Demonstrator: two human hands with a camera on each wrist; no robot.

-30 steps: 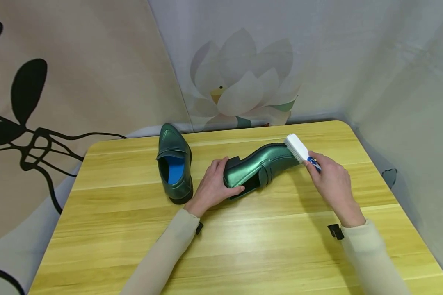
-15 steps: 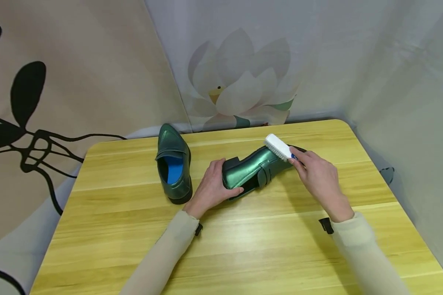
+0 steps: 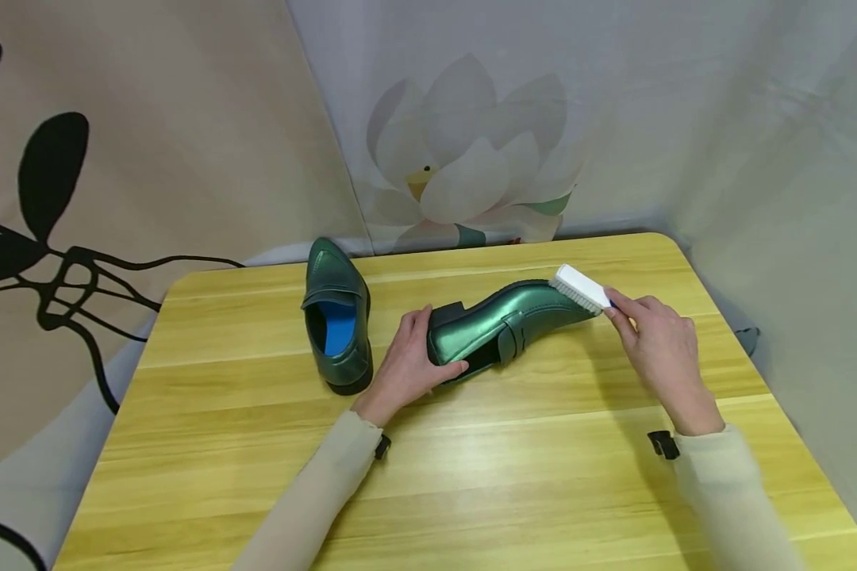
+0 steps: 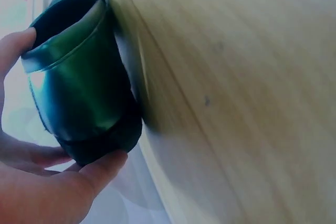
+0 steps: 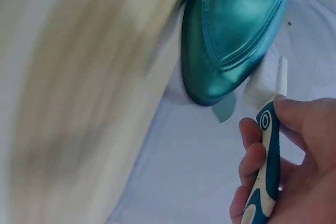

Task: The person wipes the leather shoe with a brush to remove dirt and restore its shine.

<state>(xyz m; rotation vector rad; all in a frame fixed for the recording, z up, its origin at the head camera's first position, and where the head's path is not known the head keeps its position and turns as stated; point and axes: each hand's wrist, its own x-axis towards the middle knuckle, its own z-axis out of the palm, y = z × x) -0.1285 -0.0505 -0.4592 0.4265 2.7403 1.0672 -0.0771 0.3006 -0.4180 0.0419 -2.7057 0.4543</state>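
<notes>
A shiny green loafer (image 3: 489, 321) lies tipped on its side, its toe pointing right and its opening toward me. My left hand (image 3: 409, 366) grips it by the heel; the left wrist view shows the thumb at the collar and fingers round the dark heel (image 4: 107, 140). My right hand (image 3: 660, 353) holds a white brush (image 3: 578, 287) by its blue and white handle (image 5: 268, 156). The brush's bristles overlap the toe of the loafer in the head view. In the right wrist view the fingers wrap the handle, with the bristles (image 5: 262, 80) right beside the toe.
A second green loafer (image 3: 337, 313) with a blue insole stands upright to the left of my left hand. Both shoes are on a wooden table (image 3: 486, 492) with rounded far corners. A pale curtain (image 3: 614, 119) with a printed flower hangs behind it.
The brush in my right hand slid left along the loafer toward its middle, then back right to the toe. My left hand keeps its grip on the heel.
</notes>
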